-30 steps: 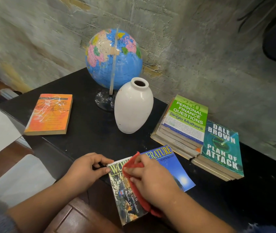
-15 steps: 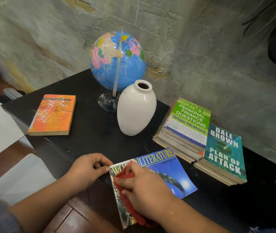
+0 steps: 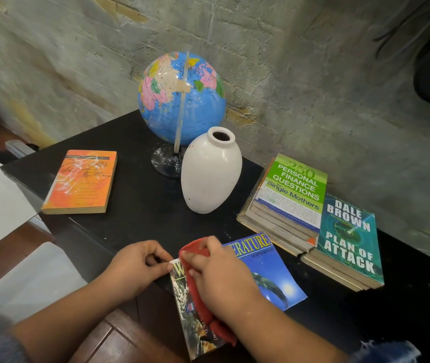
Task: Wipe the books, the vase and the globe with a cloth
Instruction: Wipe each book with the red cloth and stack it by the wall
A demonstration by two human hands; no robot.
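The right hand grips a red cloth and presses it on the blue book at the table's near edge. The left hand pinches that book's far left corner. Vase and globe stand far behind, the book stack right, the orange book left

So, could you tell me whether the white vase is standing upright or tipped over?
Upright: the vase stands on its base on the table, its mouth facing up.

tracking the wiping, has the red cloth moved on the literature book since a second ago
Yes. Under the right hand, the red cloth slid left along the title of the literature book: only W shows beside it now, WO before.
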